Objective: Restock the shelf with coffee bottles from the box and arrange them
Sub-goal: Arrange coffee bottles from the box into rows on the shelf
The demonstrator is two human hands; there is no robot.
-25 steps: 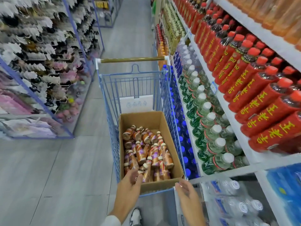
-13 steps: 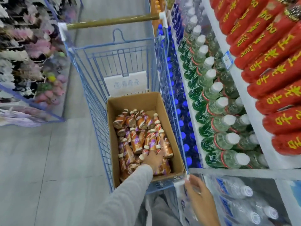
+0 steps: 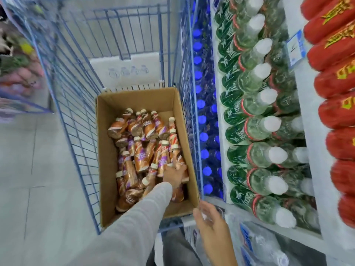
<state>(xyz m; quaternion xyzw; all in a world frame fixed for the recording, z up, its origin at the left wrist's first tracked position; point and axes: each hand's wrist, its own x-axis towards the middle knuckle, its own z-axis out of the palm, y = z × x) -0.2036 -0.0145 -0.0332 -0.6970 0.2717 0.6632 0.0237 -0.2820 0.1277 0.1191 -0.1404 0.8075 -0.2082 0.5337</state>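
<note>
- Left hand (image 3: pixel 174 175) has gone from the near rim of the box (image 3: pixel 107 150), a second ago, down inside it. Its sleeve (image 3: pixel 134 217) now crosses that rim.
- It lies on the bottles (image 3: pixel 141 158) by the box's right wall, toward the near end. The fingers are blurred and partly hidden, so a grip can't be confirmed.
- Right hand (image 3: pixel 210 221) has barely moved: it's just outside the box's near-right corner, fingers loose, holding nothing.
- The bottles are all in the box, lying jumbled. The heap looks the same as before and none has been lifted out.
- The box hasn't shifted in the cart (image 3: pixel 76 116).
- Read: the reach is done and the pick is in progress. Going by the full box, the restock has barely started.
- The shelf (image 3: pixel 315 198) right of the box shows no coffee slot, so the place target is unknown from here.
</note>
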